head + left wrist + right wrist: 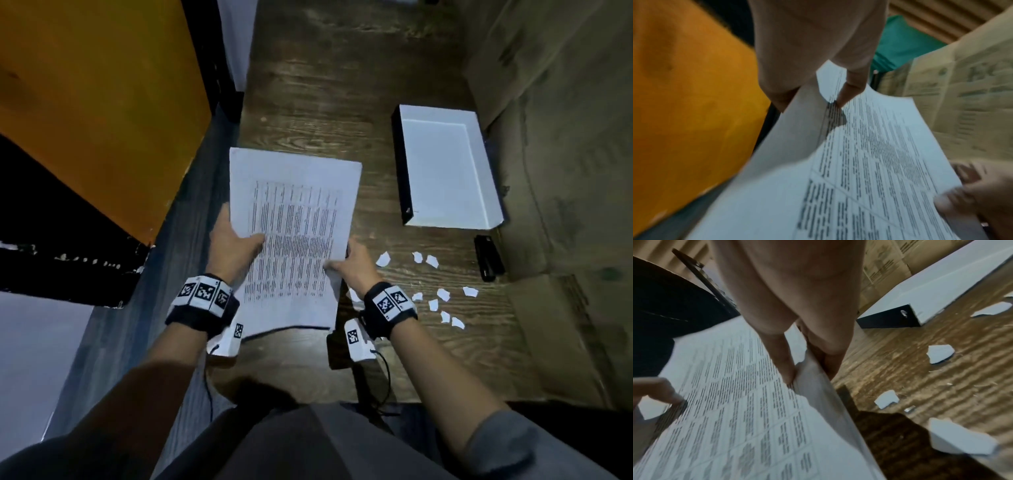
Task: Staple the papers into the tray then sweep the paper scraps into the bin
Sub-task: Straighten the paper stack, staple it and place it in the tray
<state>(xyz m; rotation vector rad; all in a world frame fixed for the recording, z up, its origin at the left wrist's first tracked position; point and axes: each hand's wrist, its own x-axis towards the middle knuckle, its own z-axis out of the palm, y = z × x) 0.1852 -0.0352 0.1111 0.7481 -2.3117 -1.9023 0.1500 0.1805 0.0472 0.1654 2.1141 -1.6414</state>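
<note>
A stack of printed papers (pixel 291 236) is lifted off the wooden table, held by both hands. My left hand (pixel 236 246) pinches its left edge, thumb on top (pixel 849 91). My right hand (pixel 346 265) pinches the right edge, thumb on the print (pixel 785 363) and fingers underneath. The papers fill the left wrist view (pixel 859 162) and the right wrist view (pixel 725 402). An open white tray (pixel 445 171) with a black outer wall (pixel 888 316) lies at the right. A black stapler (pixel 488 257) lies just in front of it. Several white paper scraps (pixel 442 301) (pixel 940 353) are scattered at the right.
An orange panel (pixel 96 102) stands at the left, off the table's edge. Cardboard boxes (pixel 565 171) wall in the right side. Dark wooden tabletop (pixel 325 85) stretches behind the papers. No bin shows in any view.
</note>
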